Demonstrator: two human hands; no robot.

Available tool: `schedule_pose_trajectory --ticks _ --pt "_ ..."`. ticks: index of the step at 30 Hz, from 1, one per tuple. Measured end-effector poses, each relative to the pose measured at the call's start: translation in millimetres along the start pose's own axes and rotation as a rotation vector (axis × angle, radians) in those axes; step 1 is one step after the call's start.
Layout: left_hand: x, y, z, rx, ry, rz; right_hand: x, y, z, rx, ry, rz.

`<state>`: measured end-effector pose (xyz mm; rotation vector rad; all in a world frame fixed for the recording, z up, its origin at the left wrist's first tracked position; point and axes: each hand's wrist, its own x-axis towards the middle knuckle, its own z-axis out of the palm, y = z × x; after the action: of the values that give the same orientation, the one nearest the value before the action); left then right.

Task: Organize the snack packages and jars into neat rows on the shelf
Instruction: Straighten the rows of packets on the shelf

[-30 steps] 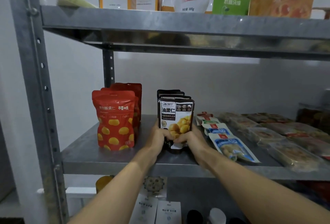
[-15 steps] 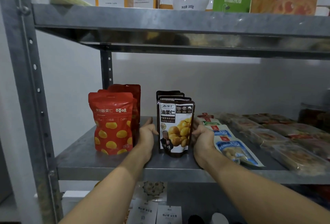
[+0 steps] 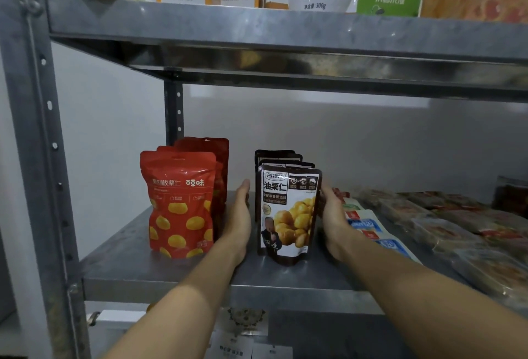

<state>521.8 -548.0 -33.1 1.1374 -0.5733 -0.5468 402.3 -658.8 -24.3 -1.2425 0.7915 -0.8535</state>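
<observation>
Two grips bracket one row of pouches. The left grip (image 3: 240,215) stands on edge, fingers straight and pointing toward the back wall, palm turned to the left flank of the dark chestnut pouches (image 3: 288,215). It holds nothing, and whether the palm touches the pouches or stands just off them I cannot tell. The right grip (image 3: 333,215) mirrors it on the other flank, fingers loosely bent along the front pouch's right edge, open, wrapped round nothing.

So the task's thing lies directly between the two palms, upright on the middle shelf (image 3: 128,267). Its long axis runs front to back, away from the person, about four pouches deep. Neither grip is clearly nearer; they sit level with each other beside the front pouch.

That front pouch stands lower and a little to the right of those behind, so the likely next move is an inward press from both sides to square the file, the right grip doing slightly more.

Just left of the left grip stands a parallel row of red pouches (image 3: 180,204). Right of the right grip, flat blue-and-white packets (image 3: 368,224) lie on the shelf, close enough for a sideways shove to disturb.
</observation>
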Motion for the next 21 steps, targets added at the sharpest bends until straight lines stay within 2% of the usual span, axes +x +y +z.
schedule_pose_trajectory --ticks 6,9,17,21 --pt "5 6 5 0.002 -0.110 -0.036 -9 -12 6 -0.034 -0.178 -0.015" --pt "5 4 6 0.006 -0.134 -0.050 -8 -10 6 -0.060 -0.205 -0.028" --pt "21 -1 9 -0.129 -0.041 -0.034 4 -13 7 0.016 -0.191 -0.046" --pt "36 -7 11 -0.199 -0.067 -0.032 36 -4 1 0.070 -0.161 -0.095"
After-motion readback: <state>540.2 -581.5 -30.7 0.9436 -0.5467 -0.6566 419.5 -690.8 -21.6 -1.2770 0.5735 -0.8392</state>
